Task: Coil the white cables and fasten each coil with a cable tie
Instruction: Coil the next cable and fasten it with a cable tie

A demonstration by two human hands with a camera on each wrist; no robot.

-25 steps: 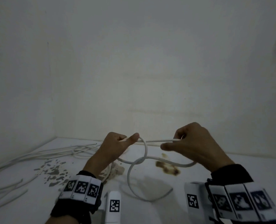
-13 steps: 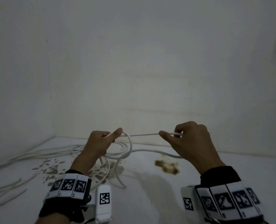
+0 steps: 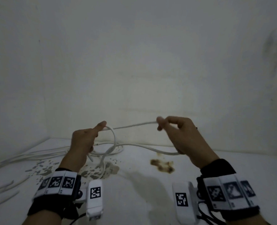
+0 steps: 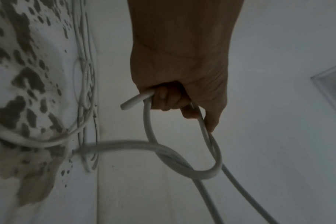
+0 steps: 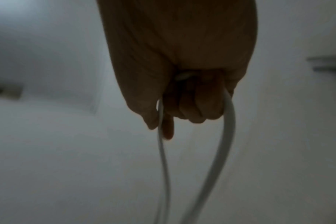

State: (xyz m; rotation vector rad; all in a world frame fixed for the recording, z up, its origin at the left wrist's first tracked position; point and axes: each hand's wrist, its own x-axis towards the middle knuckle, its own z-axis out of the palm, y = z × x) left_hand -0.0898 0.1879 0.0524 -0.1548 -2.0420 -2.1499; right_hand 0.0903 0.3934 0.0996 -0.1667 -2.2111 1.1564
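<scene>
Both hands hold one white cable above the white table. My left hand grips a small loop of it, thumb on top, with the cut cable end poking out below the fist. My right hand pinches the cable between thumb and forefinger, and a second stretch runs back under its curled fingers. In the right wrist view two strands hang from the fist. No cable tie is in sight.
More white cables lie in a bundle along the table's left and back edge, with loose strands at the near left. Grey peeling patches and a brown stain mark the table. Walls close the back and left.
The hands have risen and drawn apart, pulling the cable between them longer and straighter. The large loop that hung low has shrunk to a small one at the left hand.
</scene>
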